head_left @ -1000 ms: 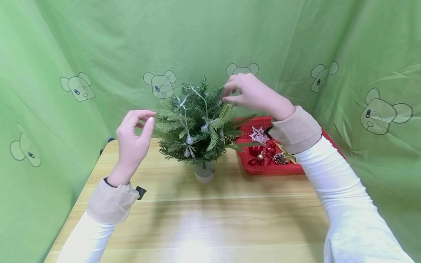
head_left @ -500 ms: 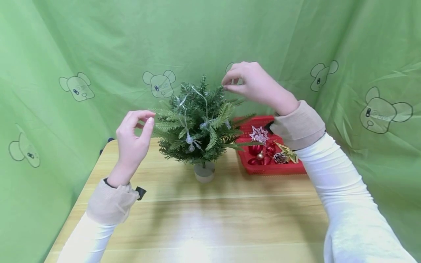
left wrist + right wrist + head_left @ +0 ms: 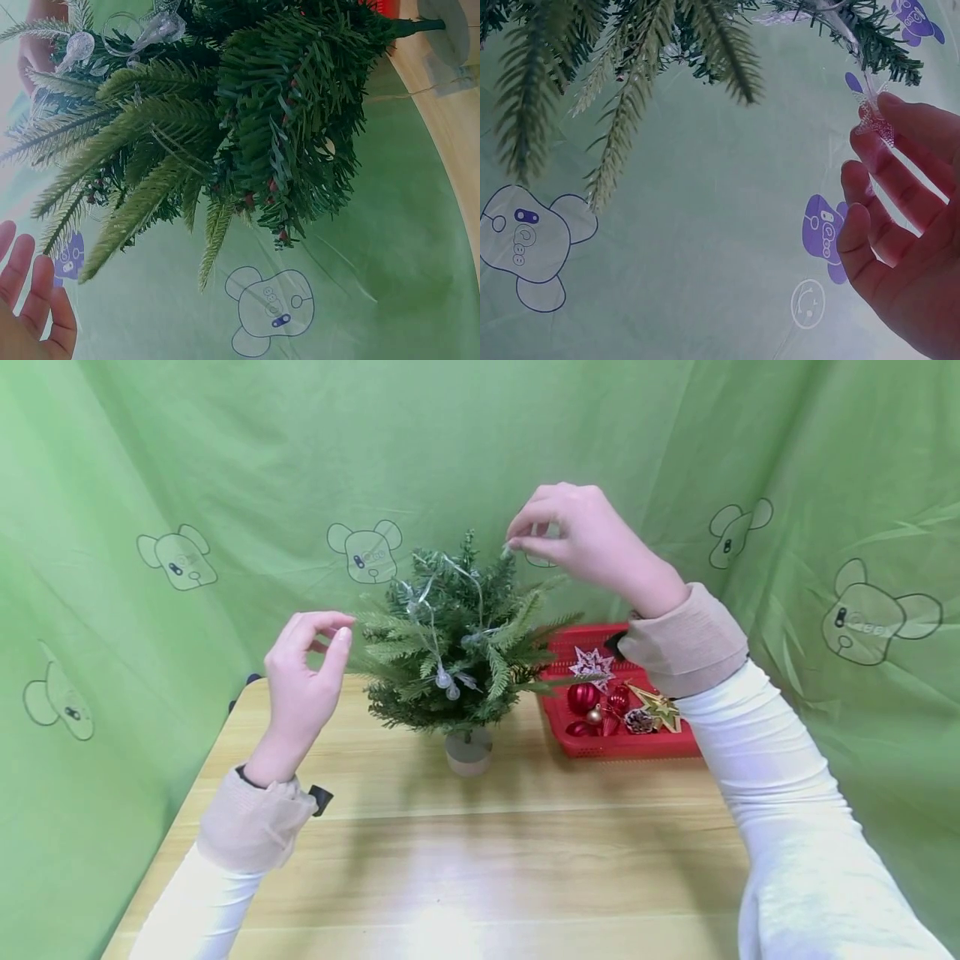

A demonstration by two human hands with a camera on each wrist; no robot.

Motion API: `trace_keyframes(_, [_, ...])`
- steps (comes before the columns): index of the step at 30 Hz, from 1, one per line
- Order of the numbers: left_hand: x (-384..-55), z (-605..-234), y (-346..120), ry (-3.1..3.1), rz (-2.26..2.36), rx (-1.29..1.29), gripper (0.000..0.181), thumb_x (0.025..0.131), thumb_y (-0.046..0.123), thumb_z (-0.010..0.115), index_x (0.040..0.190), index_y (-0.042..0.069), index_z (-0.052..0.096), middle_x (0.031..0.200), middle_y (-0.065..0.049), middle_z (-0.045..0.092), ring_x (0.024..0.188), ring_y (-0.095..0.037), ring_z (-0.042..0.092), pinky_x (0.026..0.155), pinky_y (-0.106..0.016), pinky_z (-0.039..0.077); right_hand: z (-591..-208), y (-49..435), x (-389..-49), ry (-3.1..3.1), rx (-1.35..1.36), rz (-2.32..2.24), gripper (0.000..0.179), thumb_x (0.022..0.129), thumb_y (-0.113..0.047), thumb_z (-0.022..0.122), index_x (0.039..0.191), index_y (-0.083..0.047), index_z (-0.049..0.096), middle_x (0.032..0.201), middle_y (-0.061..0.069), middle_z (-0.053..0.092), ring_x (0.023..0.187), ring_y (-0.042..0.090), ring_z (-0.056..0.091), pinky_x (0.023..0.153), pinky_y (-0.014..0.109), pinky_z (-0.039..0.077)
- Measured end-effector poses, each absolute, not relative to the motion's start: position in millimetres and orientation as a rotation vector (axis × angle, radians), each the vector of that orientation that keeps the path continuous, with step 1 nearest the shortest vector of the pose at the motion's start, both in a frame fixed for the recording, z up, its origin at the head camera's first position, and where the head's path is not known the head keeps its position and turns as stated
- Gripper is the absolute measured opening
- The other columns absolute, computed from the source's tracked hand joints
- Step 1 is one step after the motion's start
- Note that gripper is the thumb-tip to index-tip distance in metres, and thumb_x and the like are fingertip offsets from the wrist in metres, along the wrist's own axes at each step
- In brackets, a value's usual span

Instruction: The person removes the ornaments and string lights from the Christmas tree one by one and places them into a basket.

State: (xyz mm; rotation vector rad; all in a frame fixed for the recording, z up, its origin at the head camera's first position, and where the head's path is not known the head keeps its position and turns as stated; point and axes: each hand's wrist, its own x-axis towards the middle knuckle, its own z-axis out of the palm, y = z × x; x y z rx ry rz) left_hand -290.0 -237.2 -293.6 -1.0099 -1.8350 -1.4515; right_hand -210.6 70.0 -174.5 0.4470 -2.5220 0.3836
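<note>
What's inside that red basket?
The red basket holds red ornaments, a gold ball, a pinecone, a gold star and a silvery star. The right sleeve covers its right part; contents there are hidden.

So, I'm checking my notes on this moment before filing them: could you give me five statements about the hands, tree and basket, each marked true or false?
1. The fingers of the right hand pinch a small clear decoration. True.
2. The tree stands on the table. True.
3. The left hand holds a red ball. False: it holds nothing and is raised beside the tree.
4. In the head view, the red basket is left of the tree. False: it is to the right.
5. A gold star lies in the red basket. True.
</note>
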Motion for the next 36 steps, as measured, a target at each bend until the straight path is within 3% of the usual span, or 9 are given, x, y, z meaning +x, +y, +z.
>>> trace_keyframes(14, [-288, -289, -233, -1.82, -1.431, -1.048, 0.014, 0.09, 0.004, 0.06, 0.098, -0.005, 0.068, 0.093, -0.021, 0.067, 0.086, 0.001, 0.053, 0.073, -0.016, 0.048, -169, 67, -206, -2.435, 0.43, 0.364, 0.011, 0.09, -0.008, 0.067, 0.095, -0.001, 0.073, 0.092, 0.013, 0.07, 0.078, 0.017, 0.054, 0.069, 0.02, 0.039])
trace_keyframes(21, [-285, -281, -228, -1.824, -1.406, -1.087, 0.015, 0.09, 0.006, 0.061, 0.099, -0.004, 0.068, 0.096, -0.02, 0.068, 0.086, -0.007, 0.056, 0.075, -0.02, 0.049, -165, 66, -204, -2.398, 0.431, 0.357, 0.011, 0.091, -0.008, 0.066, 0.095, 0.0, 0.073, 0.092, 0.013, 0.071, 0.079, 0.018, 0.057, 0.07, 0.017, 0.04])
trace_keyframes(25, [-282, -270, -223, -1.857, -1.366, -1.116, 0.015, 0.09, 0.008, 0.063, 0.1, -0.003, 0.068, 0.097, -0.019, 0.068, 0.086, -0.017, 0.059, 0.075, -0.028, 0.049, -164, 64, -203, -2.391, 0.401, 0.375, 0.012, 0.091, -0.009, 0.066, 0.096, -0.001, 0.073, 0.094, 0.013, 0.071, 0.084, 0.019, 0.061, 0.076, 0.015, 0.043])
trace_keyframes(29, [-280, -255, -215, -1.887, -1.312, -1.178, 0.016, 0.09, 0.01, 0.064, 0.1, -0.001, 0.069, 0.097, -0.016, 0.069, 0.084, -0.023, 0.059, 0.073, -0.028, 0.046, -163, 63, -203, -2.371, 0.379, 0.386, 0.012, 0.091, -0.009, 0.066, 0.097, -0.001, 0.073, 0.095, 0.013, 0.071, 0.084, 0.018, 0.061, 0.076, 0.014, 0.043])
trace_keyframes(36, [-276, -220, -196, -2.039, -1.19, -1.291, 0.019, 0.092, 0.014, 0.064, 0.107, 0.003, 0.069, 0.096, -0.011, 0.068, 0.084, -0.021, 0.059, 0.075, -0.032, 0.048, -161, 63, -202, -2.324, 0.383, 0.381, 0.012, 0.091, -0.01, 0.066, 0.096, -0.002, 0.074, 0.095, 0.013, 0.071, 0.084, 0.018, 0.062, 0.076, 0.012, 0.044])
